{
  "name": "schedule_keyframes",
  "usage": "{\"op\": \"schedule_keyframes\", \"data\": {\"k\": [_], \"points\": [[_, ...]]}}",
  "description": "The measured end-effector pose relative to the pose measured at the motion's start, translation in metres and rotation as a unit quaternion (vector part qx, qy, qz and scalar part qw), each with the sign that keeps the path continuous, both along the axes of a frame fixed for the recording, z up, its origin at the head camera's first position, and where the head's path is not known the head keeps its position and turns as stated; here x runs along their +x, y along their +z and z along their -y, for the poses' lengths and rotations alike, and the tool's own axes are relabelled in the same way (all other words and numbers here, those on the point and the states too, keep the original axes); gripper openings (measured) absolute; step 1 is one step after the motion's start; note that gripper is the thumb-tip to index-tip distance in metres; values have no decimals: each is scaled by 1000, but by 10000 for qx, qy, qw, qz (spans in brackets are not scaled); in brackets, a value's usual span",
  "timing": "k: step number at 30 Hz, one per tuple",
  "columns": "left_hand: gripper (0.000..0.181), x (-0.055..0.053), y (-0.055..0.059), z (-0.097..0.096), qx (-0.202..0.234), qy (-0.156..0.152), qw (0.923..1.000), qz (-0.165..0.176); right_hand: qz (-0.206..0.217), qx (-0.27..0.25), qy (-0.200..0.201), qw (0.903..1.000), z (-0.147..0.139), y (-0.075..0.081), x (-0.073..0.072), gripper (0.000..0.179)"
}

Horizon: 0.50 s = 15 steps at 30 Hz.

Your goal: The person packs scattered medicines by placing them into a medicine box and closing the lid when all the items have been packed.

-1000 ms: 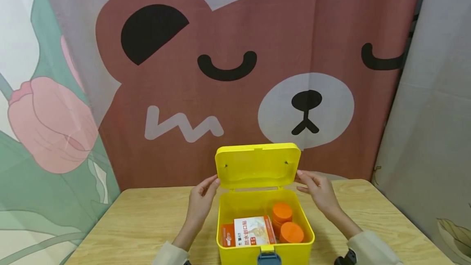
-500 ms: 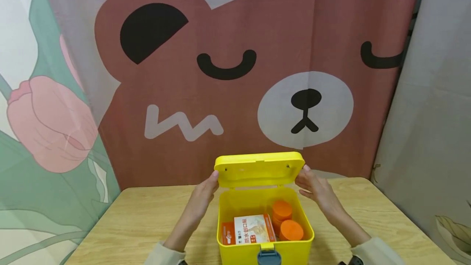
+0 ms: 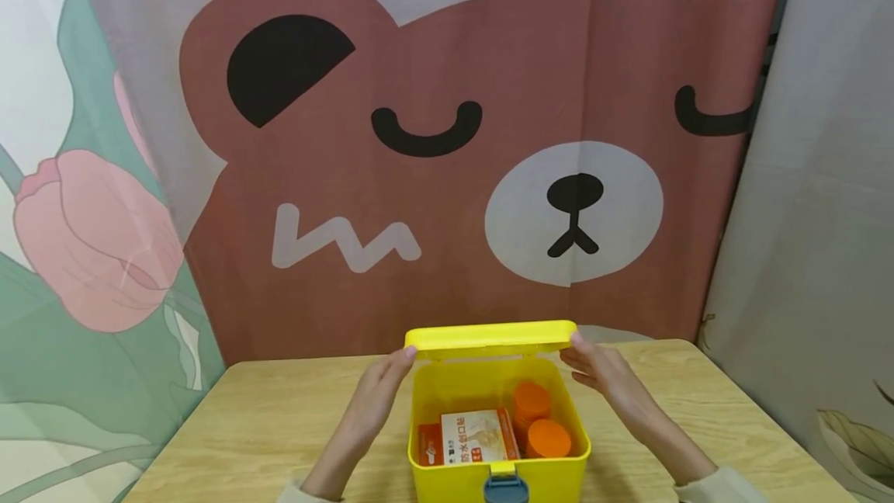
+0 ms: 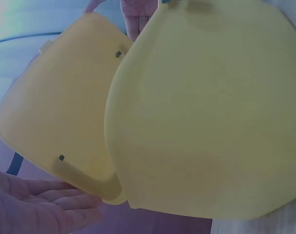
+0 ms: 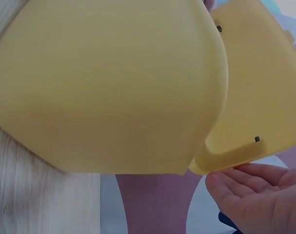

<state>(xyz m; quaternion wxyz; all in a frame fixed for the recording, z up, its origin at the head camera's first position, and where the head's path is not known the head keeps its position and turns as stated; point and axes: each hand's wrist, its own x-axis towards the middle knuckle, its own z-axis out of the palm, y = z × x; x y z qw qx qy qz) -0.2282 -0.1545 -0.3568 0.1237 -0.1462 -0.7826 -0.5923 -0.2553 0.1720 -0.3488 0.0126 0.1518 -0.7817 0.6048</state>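
A yellow box stands on the table, its hinged lid tilted forward, partway lowered over the opening. My left hand touches the lid's left side with thumb and fairly straight fingers. On the opposite side, my right hand touches the lid the same way. In the left wrist view the left fingers lie along the lid's edge. The right fingers do likewise in the right wrist view. Inside the box are a white-and-orange bandage carton, a red-orange packet and two orange round-topped containers.
A blue-grey latch sits at the box's front. Light wood table extends on both sides. Behind it hangs a curtain printed with a bear, with a flower-print curtain on the left.
The lid has swung forward and down from nearly upright, both hands moving along with it at its sides. The box and its contents stay in place.
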Motion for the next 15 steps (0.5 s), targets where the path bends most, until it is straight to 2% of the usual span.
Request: {"op": "schedule_keyframes", "data": {"k": [4,8,15], "points": [[53,5,-4,1,-14,-17,10000,-2,-109,34,126,9999,-4,-4,5,61],[57,10,-9,1,-53,-102,9999,23,-215,-14,272,9994,-6,-10,10,53],[60,18,-21,-2,26,-88,10000,-37,-920,496,-179,9944,-7,-26,19,43]]}}
